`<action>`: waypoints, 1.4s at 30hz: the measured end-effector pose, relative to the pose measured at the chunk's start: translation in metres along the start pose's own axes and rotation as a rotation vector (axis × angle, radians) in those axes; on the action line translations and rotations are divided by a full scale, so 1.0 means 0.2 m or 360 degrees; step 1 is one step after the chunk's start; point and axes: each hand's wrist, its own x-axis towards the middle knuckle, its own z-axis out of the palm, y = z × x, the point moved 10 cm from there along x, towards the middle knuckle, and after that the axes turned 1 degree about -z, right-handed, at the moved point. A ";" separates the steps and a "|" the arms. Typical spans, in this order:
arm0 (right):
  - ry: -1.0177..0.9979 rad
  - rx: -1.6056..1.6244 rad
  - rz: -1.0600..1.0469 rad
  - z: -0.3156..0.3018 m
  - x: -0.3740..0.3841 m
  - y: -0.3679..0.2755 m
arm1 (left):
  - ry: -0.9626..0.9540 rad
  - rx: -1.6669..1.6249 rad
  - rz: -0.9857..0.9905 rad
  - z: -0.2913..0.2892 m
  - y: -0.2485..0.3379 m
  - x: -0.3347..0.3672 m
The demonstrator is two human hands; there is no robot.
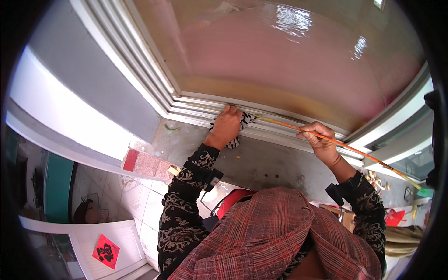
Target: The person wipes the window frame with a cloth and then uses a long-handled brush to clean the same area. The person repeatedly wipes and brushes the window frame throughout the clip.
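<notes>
My left hand [226, 126] presses a black-and-white patterned cloth [246, 120] onto the white window track [196, 111] at the bottom of the frame. My right hand [320, 142] grips a thin orange stick [364, 154]. The stick's tip reaches left to the cloth, and its far end runs off to the lower right. Both forearms wear dark sleeves with a pale floral pattern.
A large reflective glass pane [289, 51] fills the top. Below the track lies a grey concrete sill [261, 163]. A red and pink block [144, 163] sits at the sill's left end. White floor tiles [135, 196] and a red square sign [106, 251] show far below.
</notes>
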 end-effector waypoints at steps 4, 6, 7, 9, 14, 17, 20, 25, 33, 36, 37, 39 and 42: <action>-0.0099 0.0106 -0.0167 0.11 0.06 -0.05 | 0.0062 0.0162 -0.0197 -0.15 -0.08 -0.05; -0.0153 0.0067 -0.0249 0.22 0.15 -0.07 | 0.0087 0.0149 -0.0350 -0.21 -0.19 -0.09; -0.0187 0.0098 -0.0258 0.29 0.20 -0.07 | 0.0095 0.0132 -0.0427 -0.23 -0.26 -0.09; -0.0194 0.0147 -0.0290 0.44 0.31 -0.06 | 0.0274 0.0183 -0.0440 -0.32 -0.34 -0.13; -0.0214 0.0035 -0.0477 0.75 0.52 -0.07 | 0.0237 0.0336 -0.0739 -0.42 -0.67 -0.16; -0.0262 -0.0073 -0.0584 0.92 0.62 -0.07 | 0.0290 0.0325 -0.0839 -0.48 -0.77 -0.20; -0.0215 0.0117 -0.0548 1.10 0.74 -0.02 | 0.0416 0.0240 -0.0886 -0.52 -0.83 -0.26; -0.0119 0.0365 -0.0390 1.26 0.88 0.08 | 0.0239 0.0206 -0.1084 -0.48 -0.92 -0.31; -0.0350 0.0136 -0.0558 1.21 0.89 -0.01 | 0.0145 0.0244 -0.1046 -0.38 -0.97 -0.24; -0.0351 0.0179 -0.0497 1.14 0.86 -0.05 | 0.0206 0.0236 -0.0976 -0.36 -0.97 -0.24; -0.0340 0.0193 -0.0419 1.12 0.86 -0.06 | 0.0236 0.0237 -0.0982 -0.37 -0.97 -0.25; -0.0287 0.0244 -0.0378 1.08 0.88 -0.10 | 0.0236 0.0196 -0.0982 -0.35 -0.98 -0.25; -0.0306 0.0127 -0.0483 1.11 0.89 -0.19 | 0.0210 0.0171 -0.1029 -0.32 -0.99 -0.25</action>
